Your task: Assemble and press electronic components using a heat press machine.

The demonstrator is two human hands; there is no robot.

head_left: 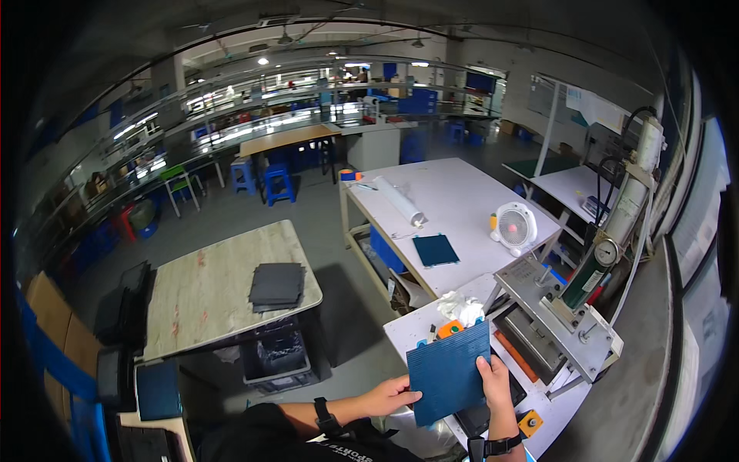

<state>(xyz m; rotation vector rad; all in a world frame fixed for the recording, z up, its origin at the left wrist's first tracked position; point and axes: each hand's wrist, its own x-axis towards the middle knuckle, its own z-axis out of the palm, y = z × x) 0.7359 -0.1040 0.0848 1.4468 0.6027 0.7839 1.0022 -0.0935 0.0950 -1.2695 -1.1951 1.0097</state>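
Note:
A blue rectangular sheet (450, 373) with fine parallel ribs is held up, tilted, in front of me. My left hand (392, 396) pinches its left edge, thumb on the near face. On the right edge, my right hand (495, 381) grips with the thumb in front and the other fingers mostly hidden behind. Just beyond the sheet stands an orange button box (449, 329) beside crumpled white material (462, 308). A press (554, 308) with a metal plate and an upright cylinder is right of my hands. Another button box (530, 423), yellow-orange, sits near my right wrist.
A light table (181, 292) at left bears a stack of dark sheets (277, 286), with a dark crate (281, 358) below. The white table (462, 196) ahead carries a small white fan (514, 228), a roll (399, 200) and a dark teal sheet (436, 250). Blue stools (279, 185) stand farther off.

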